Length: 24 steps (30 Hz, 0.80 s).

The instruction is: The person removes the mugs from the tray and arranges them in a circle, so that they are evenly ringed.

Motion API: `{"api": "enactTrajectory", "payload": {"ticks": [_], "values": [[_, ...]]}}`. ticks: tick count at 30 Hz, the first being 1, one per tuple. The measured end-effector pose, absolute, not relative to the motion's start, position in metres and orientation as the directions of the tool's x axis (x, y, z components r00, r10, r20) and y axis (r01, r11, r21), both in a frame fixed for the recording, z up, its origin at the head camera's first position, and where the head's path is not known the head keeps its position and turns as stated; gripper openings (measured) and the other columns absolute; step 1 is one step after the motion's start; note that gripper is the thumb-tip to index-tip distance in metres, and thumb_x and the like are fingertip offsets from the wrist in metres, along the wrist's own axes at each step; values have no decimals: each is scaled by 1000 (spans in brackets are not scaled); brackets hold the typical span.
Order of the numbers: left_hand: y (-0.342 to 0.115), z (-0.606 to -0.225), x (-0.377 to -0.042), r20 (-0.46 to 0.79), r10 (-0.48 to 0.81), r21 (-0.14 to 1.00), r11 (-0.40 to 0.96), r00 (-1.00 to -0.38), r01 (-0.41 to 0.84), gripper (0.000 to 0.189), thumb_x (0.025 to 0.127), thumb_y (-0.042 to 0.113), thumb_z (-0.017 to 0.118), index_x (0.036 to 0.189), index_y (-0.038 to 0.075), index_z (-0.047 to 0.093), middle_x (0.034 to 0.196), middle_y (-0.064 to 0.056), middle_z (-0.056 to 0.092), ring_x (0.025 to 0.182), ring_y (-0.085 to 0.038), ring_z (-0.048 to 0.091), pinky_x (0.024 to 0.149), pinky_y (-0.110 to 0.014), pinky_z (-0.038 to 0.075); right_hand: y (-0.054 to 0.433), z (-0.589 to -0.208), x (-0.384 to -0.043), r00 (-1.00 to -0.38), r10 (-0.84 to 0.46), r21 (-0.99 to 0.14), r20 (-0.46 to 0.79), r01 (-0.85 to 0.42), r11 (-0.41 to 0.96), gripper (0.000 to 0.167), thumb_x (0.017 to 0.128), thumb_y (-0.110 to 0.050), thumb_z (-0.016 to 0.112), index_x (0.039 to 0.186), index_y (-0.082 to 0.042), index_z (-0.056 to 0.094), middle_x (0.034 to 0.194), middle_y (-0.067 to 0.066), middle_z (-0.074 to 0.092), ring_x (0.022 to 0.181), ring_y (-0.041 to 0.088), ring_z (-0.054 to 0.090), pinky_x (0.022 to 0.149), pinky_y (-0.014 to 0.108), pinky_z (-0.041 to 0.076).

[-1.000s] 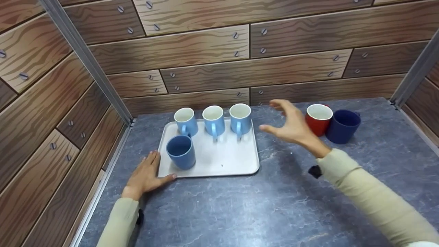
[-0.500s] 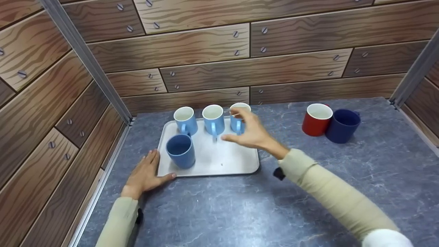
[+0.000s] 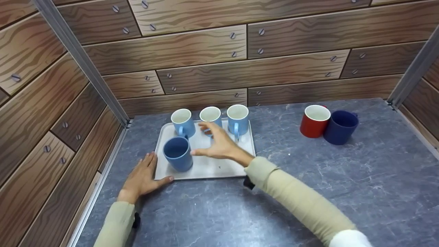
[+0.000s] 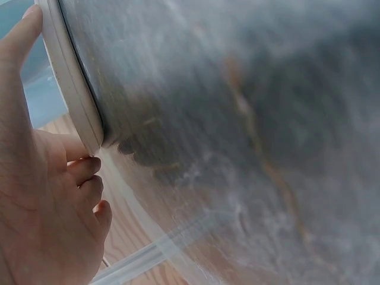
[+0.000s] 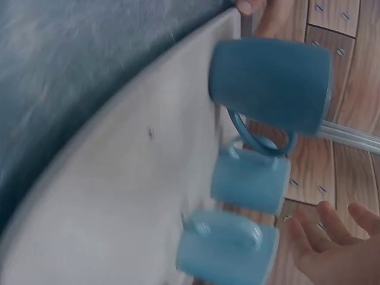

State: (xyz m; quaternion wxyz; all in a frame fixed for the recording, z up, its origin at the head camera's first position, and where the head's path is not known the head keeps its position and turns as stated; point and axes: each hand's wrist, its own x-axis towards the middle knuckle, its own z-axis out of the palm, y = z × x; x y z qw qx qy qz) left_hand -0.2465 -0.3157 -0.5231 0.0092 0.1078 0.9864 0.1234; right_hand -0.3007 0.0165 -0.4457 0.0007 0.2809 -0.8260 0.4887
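Note:
My left hand [image 3: 141, 178] rests at the near left corner of a white tray [image 3: 205, 170], its fingers along the side and its thumb at the front edge. Over the tray my right hand [image 3: 221, 145] hangs with fingers spread in a loose curve, holding nothing. Its thumb tip overlaps the side of a darker blue mug [image 3: 178, 159] in the head view; the right wrist view shows that mug [image 5: 270, 83] apart from the fingers [image 5: 332, 228]. Behind it, light blue mugs stand in a row: left [image 3: 187, 127], middle [image 3: 216, 120], partly hidden by my fingers, and right [image 3: 240, 123].
A red mug [image 3: 312, 127] and a navy mug [image 3: 337, 133] stand close together on the grey tabletop [image 3: 291, 178] to the right. Wood-patterned panels [image 3: 205, 61] wall the back and sides, with a metal post [image 3: 82, 65] at the left corner.
My right hand has travelled left from beside the red mug, past the right light blue mug, to the darker blue mug. My left hand has stayed at the tray's corner.

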Motion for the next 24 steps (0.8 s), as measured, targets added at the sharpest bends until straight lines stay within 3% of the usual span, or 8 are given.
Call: {"api": "enactTrajectory", "payload": {"ticks": [11, 19, 24], "values": [[-316, -523, -249, 5, 207, 238, 950, -978, 202, 121, 88, 81, 63, 165, -7, 29, 173, -28, 27, 163, -45, 22, 135, -57, 19, -22, -476, -298, -827, -500, -860, 255, -431, 274, 100, 77, -35, 96, 157, -3, 45, 146, 22, 58, 132, 43, 62, 114, 59, 52], [-316, -525, -247, -9, 208, 239, 950, -978, 200, 122, 88, 83, 62, 165, -6, 28, 173, -28, 25, 163, -45, 21, 135, -57, 19, -42, -491, -300, -836, -488, -881, 250, -406, 244, 103, 77, -31, 97, 158, 0, 43, 153, 17, 57, 130, 34, 65, 113, 46, 55], [-316, -525, -248, -4, 211, 230, 952, -978, 204, 123, 88, 84, 61, 165, -6, 29, 173, -27, 26, 163, -44, 21, 135, -56, 19, -50, -500, -305, -835, -476, -888, 278, -412, 204, 103, 74, -26, 100, 158, -2, 45, 149, 13, 62, 131, 28, 65, 113, 40, 53]]}}
